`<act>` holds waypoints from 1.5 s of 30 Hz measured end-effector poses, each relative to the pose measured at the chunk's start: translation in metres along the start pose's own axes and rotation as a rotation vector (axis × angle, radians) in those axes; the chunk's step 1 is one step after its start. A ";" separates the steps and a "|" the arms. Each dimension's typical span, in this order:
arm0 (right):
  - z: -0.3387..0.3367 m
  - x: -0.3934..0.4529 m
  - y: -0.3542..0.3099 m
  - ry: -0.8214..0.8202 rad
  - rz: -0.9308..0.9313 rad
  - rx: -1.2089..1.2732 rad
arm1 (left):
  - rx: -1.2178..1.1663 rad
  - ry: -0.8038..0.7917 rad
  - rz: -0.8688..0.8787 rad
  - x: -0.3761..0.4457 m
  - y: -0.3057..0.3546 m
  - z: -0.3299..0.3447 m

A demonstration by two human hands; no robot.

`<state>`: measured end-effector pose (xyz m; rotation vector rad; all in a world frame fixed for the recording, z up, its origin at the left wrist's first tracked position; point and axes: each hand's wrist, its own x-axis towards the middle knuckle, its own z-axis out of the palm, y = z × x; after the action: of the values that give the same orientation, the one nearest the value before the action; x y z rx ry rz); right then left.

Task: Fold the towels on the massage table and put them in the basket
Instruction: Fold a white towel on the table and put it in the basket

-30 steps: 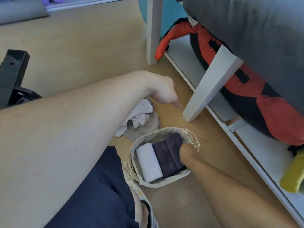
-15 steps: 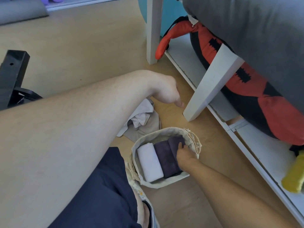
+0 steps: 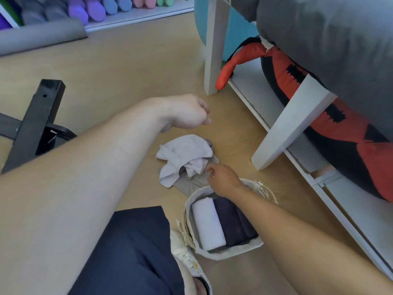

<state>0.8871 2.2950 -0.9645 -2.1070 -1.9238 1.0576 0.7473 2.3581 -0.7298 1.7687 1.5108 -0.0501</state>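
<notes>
Beside the basket, the right hand's open grip touches crumpled towels.

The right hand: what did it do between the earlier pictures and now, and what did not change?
The right hand left the dark purple towel in the basket, rose over the far rim and now reaches the crumpled white towel on the floor, not visibly gripping it. The left hand stays loosely curled and empty above the floor. The folded white towel, purple towels and basket kept their places.
</notes>
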 end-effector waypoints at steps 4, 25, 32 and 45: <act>0.017 0.028 -0.024 -0.068 0.115 0.501 | -0.027 -0.010 -0.030 0.006 -0.025 -0.004; -0.008 0.068 -0.084 0.356 0.127 0.902 | -0.042 0.151 0.068 0.009 -0.063 -0.019; -0.132 -0.067 -0.131 0.151 -0.316 0.834 | -0.489 0.251 0.430 -0.008 -0.025 -0.028; -0.319 -0.350 -0.076 0.244 -0.207 0.139 | -0.434 -0.739 0.669 -0.114 0.092 -0.001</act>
<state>1.0097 2.1105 -0.5390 -1.8223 -1.8448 0.8251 0.7922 2.2680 -0.6234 1.5561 0.3406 -0.0296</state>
